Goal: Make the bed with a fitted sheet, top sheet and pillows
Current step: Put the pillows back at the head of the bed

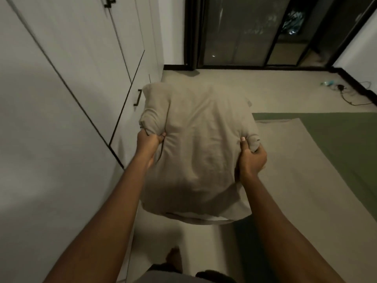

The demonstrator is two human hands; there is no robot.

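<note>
A beige pillow [200,144] in its case hangs in the air in front of me, above the floor beside the bed. My left hand [149,147] grips its left edge, bunching the cloth. My right hand [252,158] grips its right edge with the thumb on top. To the right lies the bed with a beige top sheet [306,180] spread over a green fitted sheet [346,135]. The open end of the pillowcase points down toward me.
White wardrobe doors [71,88] with dark handles stand close on the left. Dark glass sliding doors [244,31] fill the far wall. A cable and a small bottle [334,85] lie on the floor at the far right. My foot [173,260] stands on the light floor.
</note>
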